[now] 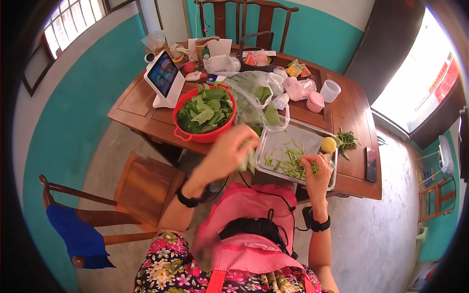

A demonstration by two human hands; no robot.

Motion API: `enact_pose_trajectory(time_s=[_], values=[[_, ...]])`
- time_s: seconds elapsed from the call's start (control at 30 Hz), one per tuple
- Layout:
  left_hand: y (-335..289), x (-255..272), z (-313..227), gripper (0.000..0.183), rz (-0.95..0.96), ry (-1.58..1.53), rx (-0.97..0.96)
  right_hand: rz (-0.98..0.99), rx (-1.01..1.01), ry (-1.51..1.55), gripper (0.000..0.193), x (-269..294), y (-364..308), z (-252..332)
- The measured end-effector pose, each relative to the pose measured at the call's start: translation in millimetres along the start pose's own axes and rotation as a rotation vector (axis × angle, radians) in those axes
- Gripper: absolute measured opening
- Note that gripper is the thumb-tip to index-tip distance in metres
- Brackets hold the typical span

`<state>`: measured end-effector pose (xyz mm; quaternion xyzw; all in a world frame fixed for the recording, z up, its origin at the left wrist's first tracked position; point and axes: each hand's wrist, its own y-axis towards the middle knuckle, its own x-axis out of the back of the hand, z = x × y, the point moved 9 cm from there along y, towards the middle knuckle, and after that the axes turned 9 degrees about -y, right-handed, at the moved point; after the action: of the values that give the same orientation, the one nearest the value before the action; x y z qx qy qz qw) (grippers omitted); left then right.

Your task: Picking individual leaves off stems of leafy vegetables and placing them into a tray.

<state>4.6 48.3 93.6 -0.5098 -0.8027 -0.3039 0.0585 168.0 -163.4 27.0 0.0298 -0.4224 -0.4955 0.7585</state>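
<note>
My left hand [229,150], a little blurred, is in front of the red colander [182,132], its fingers curled round a pale green leaf [248,161] that hangs below them. Large green leaves [207,110] are heaped in the colander. Over the near right part of a metal tray [268,138], my right hand [317,177] has its fingertips pinched together; what is between them is hard to make out. Short green stem pieces [291,163] lie scattered in the tray beside those fingers. A clear plastic bag [244,85] with more leaves lies behind the tray.
A yellow round fruit [329,145] sits at the tray's right corner, beside loose greens [347,141]. A phone [371,165] lies near the table's right edge. A tablet-like screen [163,75] stands at the left. A wooden chair [141,190] is at my left.
</note>
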Motion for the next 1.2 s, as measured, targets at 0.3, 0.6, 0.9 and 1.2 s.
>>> enact_pose_trajectory(time_s=[0.3, 0.6, 0.9, 1.2], values=[[46, 161, 111, 0.025, -0.266, 0.925, -0.001, 0.102, 0.139, -0.359, 0.014, -31, 14, -21], [42, 115, 281, 0.076, 0.181, 0.815, 0.284, 0.298, 0.215, -0.35, 0.023, -49, 27, 20], [32, 171, 166, 0.059, -0.051, 0.782, 0.138, -0.077, 0.101, -0.041, 0.011, 23, 20, -37], [39, 163, 120, 0.053, -0.226, 0.867, -0.029, -0.357, -0.334, -0.001, 0.022, 115, -8, -263]])
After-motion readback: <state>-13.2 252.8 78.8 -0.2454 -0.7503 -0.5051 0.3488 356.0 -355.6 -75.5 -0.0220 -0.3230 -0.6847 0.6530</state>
